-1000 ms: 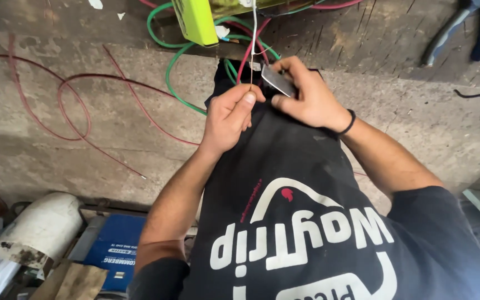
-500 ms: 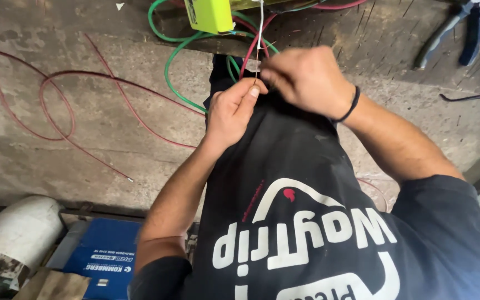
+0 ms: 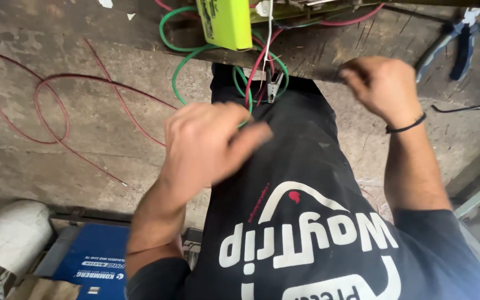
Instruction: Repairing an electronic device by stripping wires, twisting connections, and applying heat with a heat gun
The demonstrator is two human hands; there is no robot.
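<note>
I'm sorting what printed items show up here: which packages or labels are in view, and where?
Blue box: bottom left, below the left hand; flat, rectangular, with small white print.
Yellow-green device case: top centre on the bench edge, boxy, among green wires; small dark markings.
Black shirt: the person's own, with large white lettering.

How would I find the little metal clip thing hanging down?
Start at the yellow-green box on the bench edge up top. Just right of it, wires loop down, and the small metal clip dangles among them. It is grey and pointed, unlike the red and green wires.
</note>
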